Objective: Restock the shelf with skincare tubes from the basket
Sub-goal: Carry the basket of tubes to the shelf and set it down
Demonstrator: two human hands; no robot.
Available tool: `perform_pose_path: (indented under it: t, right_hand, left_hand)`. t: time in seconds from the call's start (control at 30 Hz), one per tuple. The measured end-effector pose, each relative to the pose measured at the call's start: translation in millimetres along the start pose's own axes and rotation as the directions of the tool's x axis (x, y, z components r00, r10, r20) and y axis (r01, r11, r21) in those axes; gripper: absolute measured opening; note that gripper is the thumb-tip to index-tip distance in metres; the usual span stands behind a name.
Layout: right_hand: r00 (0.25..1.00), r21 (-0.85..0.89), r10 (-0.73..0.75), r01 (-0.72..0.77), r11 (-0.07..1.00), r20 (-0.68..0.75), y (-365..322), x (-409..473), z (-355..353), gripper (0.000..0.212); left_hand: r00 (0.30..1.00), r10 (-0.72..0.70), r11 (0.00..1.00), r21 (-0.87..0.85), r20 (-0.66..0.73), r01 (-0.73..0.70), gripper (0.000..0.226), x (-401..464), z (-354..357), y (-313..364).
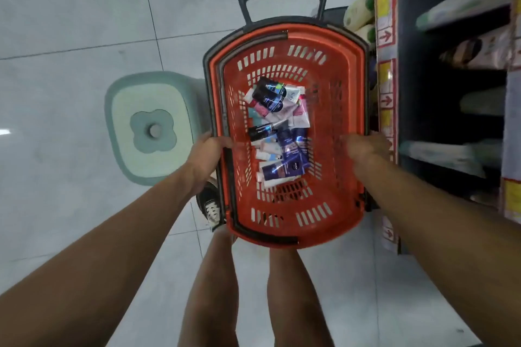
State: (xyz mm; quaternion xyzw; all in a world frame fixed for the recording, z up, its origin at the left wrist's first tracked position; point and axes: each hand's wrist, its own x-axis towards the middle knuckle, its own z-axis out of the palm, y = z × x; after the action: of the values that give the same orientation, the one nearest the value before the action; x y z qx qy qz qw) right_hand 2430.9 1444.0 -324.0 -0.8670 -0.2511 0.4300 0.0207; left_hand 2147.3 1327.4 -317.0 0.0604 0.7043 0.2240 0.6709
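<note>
Left hand (207, 149) and right hand (363, 146) grip opposite rims of the orange slotted plastic basket (335, 200); the skincare tubes (277, 132) lie between them.

A shop aisle: stocked shelving (456, 70) with yellow price labels (384, 8) stands just right of a red shopping basket (349, 98).

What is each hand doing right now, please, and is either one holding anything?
Left hand: grips the left rim of the red basket.
Right hand: at the basket's right rim, blurred; grip cannot be told.
</note>
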Motion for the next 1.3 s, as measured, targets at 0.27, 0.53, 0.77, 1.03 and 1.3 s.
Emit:
perform_pose_path:
  t: [0.27, 0.53, 0.77, 1.03, 1.3]
  right_hand:
    - [0.999, -0.023, -0.05, 0.05, 0.999, -0.006, 3.4, 51.8, 17.0, 0.041]
    - [0.993, 0.013, -0.102, 0.101, 0.995, 0.068, 20.8, 81.9, 26.6, 0.048]
    - [0.975, -0.075, -0.171, 0.183, 0.98, 0.145, 21.7, 84.9, 27.2, 0.067]
    - [0.956, -0.428, -0.262, 0.295, 0.854, 0.135, 26.5, 44.6, 16.8, 0.071]
    - [0.886, -0.499, -0.317, 0.455, 0.738, 0.338, -4.6, -90.4, -37.1, 0.021]
  left_hand:
    - [1.0, 0.012, 1.0, -0.011, -0.018, -0.013, 0.03, 39.4, 18.9, -16.0]
    - [0.999, 0.034, 0.997, -0.074, -0.011, -0.035, 0.018, 58.3, 29.4, -14.1]
    - [0.999, 0.05, 0.993, -0.11, -0.005, -0.051, 0.072, 63.0, 25.5, -19.2]
    - [0.993, 0.022, 1.0, 0.01, -0.114, -0.021, 0.055, 5.6, 30.6, -6.6]
    - [0.991, 0.095, 0.972, 0.225, -0.093, -0.072, 0.008, -122.2, 37.1, 51.7]
